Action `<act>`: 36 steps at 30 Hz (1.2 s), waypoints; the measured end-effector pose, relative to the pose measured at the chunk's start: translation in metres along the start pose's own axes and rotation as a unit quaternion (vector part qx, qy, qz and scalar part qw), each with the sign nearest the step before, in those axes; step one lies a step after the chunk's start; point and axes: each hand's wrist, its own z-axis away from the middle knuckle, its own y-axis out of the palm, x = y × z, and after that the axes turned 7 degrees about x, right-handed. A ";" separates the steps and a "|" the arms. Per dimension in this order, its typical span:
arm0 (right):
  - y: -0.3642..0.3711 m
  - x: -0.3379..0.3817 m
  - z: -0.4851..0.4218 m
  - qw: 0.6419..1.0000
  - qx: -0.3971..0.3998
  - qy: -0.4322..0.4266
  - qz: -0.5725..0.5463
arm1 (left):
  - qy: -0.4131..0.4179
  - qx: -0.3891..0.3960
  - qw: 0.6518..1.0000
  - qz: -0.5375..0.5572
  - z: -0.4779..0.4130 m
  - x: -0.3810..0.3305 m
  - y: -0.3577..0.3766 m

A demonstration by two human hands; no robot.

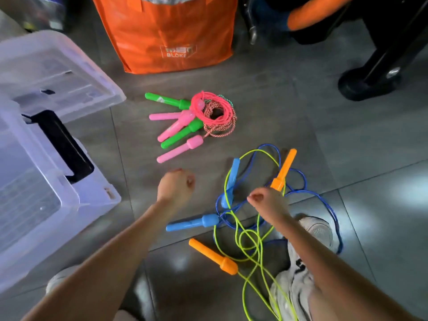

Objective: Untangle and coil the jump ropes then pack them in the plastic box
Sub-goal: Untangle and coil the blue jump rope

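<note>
A grey tiled floor (266, 93) carries everything, with an orange bag (166, 31) at its far edge. Nearer than the bag lie coiled ropes (214, 112) with pink and green handles. The plastic box (34, 172) stands left of them. Nearest, blue and yellow-green ropes (249, 232) sprawl tangled. The left hand (174, 187) is fisted, empty. The right hand (268, 203) curls over the tangle, its grip hidden.
</note>
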 end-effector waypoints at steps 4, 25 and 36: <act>0.037 -0.019 0.040 1.000 -0.008 0.002 -0.010 | 0.060 0.142 0.988 -0.023 0.046 0.008 0.058; -0.017 0.086 0.139 0.974 -0.013 -0.112 -0.199 | 0.076 0.192 0.857 0.472 0.175 -0.063 -0.201; -0.147 0.187 0.297 0.878 -0.131 -0.348 -0.301 | 0.021 -0.055 0.815 0.577 0.311 -0.068 -0.292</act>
